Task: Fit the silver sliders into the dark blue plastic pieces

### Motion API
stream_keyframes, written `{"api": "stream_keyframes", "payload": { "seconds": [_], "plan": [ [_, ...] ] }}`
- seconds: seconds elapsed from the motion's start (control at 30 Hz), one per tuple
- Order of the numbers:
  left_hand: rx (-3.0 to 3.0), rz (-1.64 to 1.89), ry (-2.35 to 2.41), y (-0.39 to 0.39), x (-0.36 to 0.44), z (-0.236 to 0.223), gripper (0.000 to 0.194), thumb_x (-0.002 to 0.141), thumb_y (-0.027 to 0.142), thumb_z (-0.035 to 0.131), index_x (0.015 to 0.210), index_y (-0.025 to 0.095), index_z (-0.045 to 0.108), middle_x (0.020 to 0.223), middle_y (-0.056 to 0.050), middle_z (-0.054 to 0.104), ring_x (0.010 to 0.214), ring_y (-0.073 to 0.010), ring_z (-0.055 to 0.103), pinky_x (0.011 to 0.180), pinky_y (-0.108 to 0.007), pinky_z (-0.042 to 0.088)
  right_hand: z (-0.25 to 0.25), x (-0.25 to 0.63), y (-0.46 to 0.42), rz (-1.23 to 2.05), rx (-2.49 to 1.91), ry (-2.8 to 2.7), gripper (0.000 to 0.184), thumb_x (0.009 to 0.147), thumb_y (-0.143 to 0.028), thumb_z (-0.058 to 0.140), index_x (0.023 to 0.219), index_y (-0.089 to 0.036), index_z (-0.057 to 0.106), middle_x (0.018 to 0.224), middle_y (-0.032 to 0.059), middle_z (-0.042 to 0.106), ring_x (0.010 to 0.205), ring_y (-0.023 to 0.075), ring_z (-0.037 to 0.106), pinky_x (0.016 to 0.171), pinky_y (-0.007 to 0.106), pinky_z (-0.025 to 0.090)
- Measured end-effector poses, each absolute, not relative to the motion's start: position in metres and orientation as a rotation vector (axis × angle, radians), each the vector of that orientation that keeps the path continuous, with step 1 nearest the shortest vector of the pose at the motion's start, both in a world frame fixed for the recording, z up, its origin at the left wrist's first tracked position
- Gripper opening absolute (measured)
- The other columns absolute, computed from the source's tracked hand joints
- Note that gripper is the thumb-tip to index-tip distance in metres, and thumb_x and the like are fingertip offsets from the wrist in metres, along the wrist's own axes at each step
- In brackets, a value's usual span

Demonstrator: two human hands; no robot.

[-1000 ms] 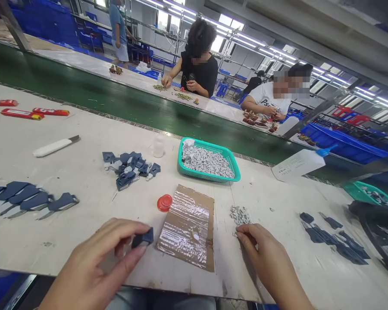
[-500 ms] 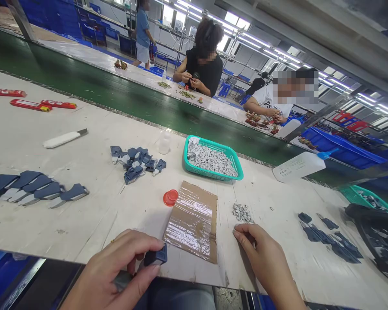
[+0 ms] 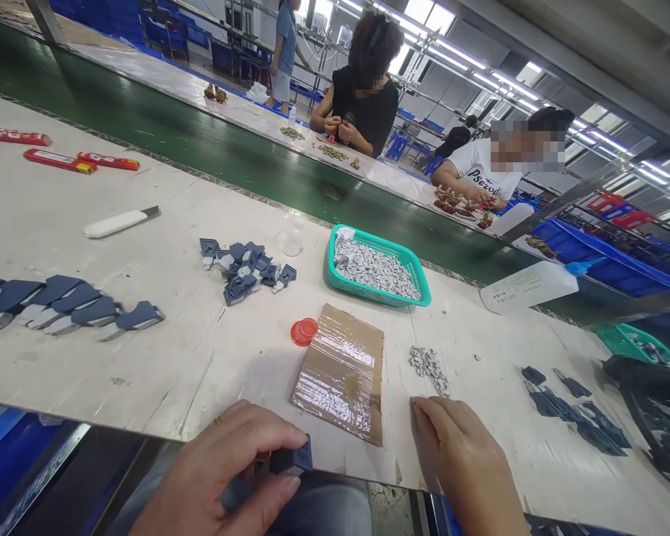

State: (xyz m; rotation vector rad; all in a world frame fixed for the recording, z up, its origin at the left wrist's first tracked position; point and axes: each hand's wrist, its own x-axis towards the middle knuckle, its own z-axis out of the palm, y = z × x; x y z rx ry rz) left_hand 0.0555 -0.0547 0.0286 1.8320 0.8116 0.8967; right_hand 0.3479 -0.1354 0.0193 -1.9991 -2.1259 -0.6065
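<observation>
In my left hand (image 3: 240, 469) a small dark blue plastic part (image 3: 293, 455) is pinched between thumb and fingers, just off the table's front edge. My right hand (image 3: 461, 450) rests on the tabletop with its fingers pressed together; whatever they hold, if anything, is hidden. Just beyond its fingertips lies a small pile of light grey pieces (image 3: 429, 367). Between the hands is a cardboard piece (image 3: 340, 376) covered with shiny clear tape, and a red round cap (image 3: 304, 331) touches its left edge.
A green basket (image 3: 380, 292) of grey pieces stands at the back, with a white squeeze bottle (image 3: 528, 289) to its right. Blue-grey parts (image 3: 249, 269) lie in groups left and right. A white-handled knife (image 3: 121, 222) is at left. Co-workers (image 3: 362, 93) sit across the green conveyor (image 3: 212, 160).
The view has shifted slightly, so the table's contents appear a little right and higher. My left hand still pinches the blue part. My right hand's fingers are lower and nearer together.
</observation>
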Motion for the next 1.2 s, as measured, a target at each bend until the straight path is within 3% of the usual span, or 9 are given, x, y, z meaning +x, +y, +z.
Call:
{"api": "stream_keyframes", "payload": {
  "seconds": [0.37,0.53,0.63,0.73,0.83,1.0,1.2],
  "plan": [
    [1.753,0.892,0.810,-0.058,0.056,0.031,0.030,0.078,0.017,0.059,0.098,0.039,0.059,0.081,0.010,0.061,0.069,-0.0071,0.058,0.061,-0.013,0.048,0.021,0.357,-0.137,-0.626,-2.020,-2.228,0.025,0.093,-0.025,0.039,0.086,-0.016,0.061,0.078,0.0060,0.063,0.072,0.0190,0.058,0.067,0.030,0.045],
    [1.682,0.860,0.904,-0.063,0.056,0.028,0.031,0.076,0.020,0.059,0.098,0.042,0.058,0.087,0.012,0.064,0.077,-0.0074,0.060,0.071,-0.013,0.049,0.028,0.349,-0.127,-0.617,-1.972,-2.180,0.025,0.092,-0.023,0.040,0.078,-0.018,0.060,0.071,0.0037,0.063,0.065,0.0164,0.059,0.061,0.028,0.046],
    [1.479,0.750,1.031,-0.069,0.059,0.025,0.032,0.076,0.028,0.059,0.104,0.042,0.057,0.095,0.011,0.065,0.081,-0.0093,0.063,0.074,-0.014,0.051,0.037,0.328,-0.114,-0.413,-1.852,-2.133,0.017,0.090,-0.022,0.046,0.082,-0.017,0.060,0.075,0.0028,0.064,0.068,0.0132,0.059,0.065,0.025,0.047],
    [1.286,0.652,1.020,-0.072,0.062,0.025,0.032,0.073,0.030,0.059,0.104,0.037,0.060,0.094,0.005,0.066,0.084,-0.0133,0.064,0.067,-0.015,0.053,0.041,0.307,-0.100,-0.193,-1.682,-2.155,0.012,0.089,-0.017,0.048,0.086,-0.016,0.060,0.078,0.0034,0.063,0.071,0.0128,0.058,0.066,0.024,0.047],
    [1.231,0.625,0.991,-0.070,0.063,0.026,0.034,0.070,0.027,0.061,0.104,0.034,0.062,0.094,0.003,0.066,0.084,-0.0153,0.064,0.063,-0.016,0.054,0.039,0.295,-0.089,-0.185,-1.659,-2.244,0.016,0.090,-0.014,0.046,0.086,-0.015,0.061,0.075,0.0046,0.060,0.069,0.0147,0.055,0.063,0.027,0.047],
    [1.206,0.625,0.897,-0.063,0.064,0.029,0.033,0.068,0.016,0.062,0.096,0.032,0.064,0.089,0.006,0.067,0.077,-0.0116,0.065,0.069,-0.014,0.052,0.031,0.295,-0.083,-0.200,-1.647,-2.355,0.022,0.090,-0.012,0.042,0.081,-0.015,0.062,0.070,0.0049,0.057,0.064,0.0170,0.052,0.057,0.030,0.045],
    [1.130,0.672,0.830,-0.061,0.069,0.033,0.032,0.067,0.011,0.062,0.094,0.029,0.064,0.088,0.004,0.067,0.081,-0.0123,0.066,0.073,-0.016,0.053,0.048,0.293,-0.088,-0.120,-1.700,-2.152,0.014,0.090,-0.020,0.048,0.086,-0.019,0.061,0.079,0.0020,0.063,0.071,0.0129,0.058,0.064,0.024,0.047]
  ]
}}
